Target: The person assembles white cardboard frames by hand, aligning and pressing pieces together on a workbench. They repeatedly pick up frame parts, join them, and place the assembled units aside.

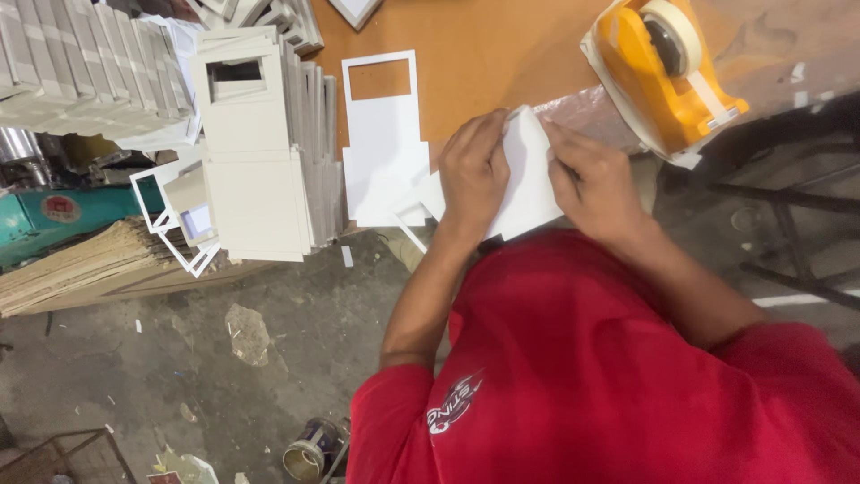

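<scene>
My left hand (pixel 473 170) and my right hand (pixel 591 184) both grip a folded white card (pixel 528 179) at the near edge of the brown table (pixel 484 45). The left hand lies over the card's left side, fingers curled at its top edge. At the card's upper right edge, the right hand's fingers pinch it. My red shirt fills the lower right of the view.
An orange tape dispenser (pixel 667 72) stands just right of my hands. A flat white card with a window cut-out (pixel 385 143) lies to the left, beside a stack of white cards (pixel 260 152). Below are a concrete floor, cardboard sheets (pixel 81 264) and a tin can (pixel 309 453).
</scene>
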